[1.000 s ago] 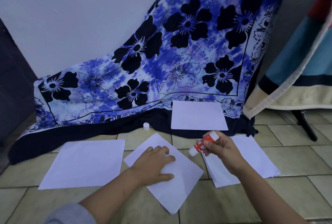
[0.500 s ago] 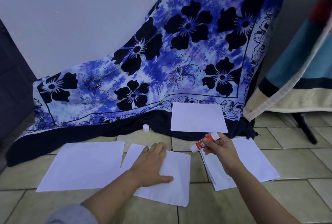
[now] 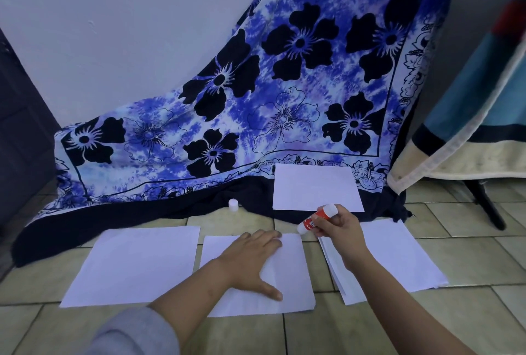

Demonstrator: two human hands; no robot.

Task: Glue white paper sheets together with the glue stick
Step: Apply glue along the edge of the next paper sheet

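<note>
A white sheet (image 3: 290, 278) lies squarely on the tiled floor in front of me. My left hand (image 3: 250, 260) presses flat on it with fingers spread. My right hand (image 3: 338, 229) grips a red and white glue stick (image 3: 316, 218), uncapped, its tip pointing down-left just above the sheet's far right corner. A larger white sheet (image 3: 133, 263) lies to the left. A stack of white sheets (image 3: 398, 258) sits on the right under my right wrist. Another sheet (image 3: 316, 187) rests on the cloth's dark hem. The small white cap (image 3: 233, 205) stands by the hem.
A blue floral cloth (image 3: 284, 84) drapes from the wall down to the floor behind the papers. A striped blanket (image 3: 469, 115) hangs at the right over a dark stand leg (image 3: 486, 206). Beige floor tiles (image 3: 469, 312) surround the sheets.
My left hand has turned the middle sheet from a diamond angle to lie square beside the left sheet. My right hand has kept the glue stick near the sheet's far right corner.
</note>
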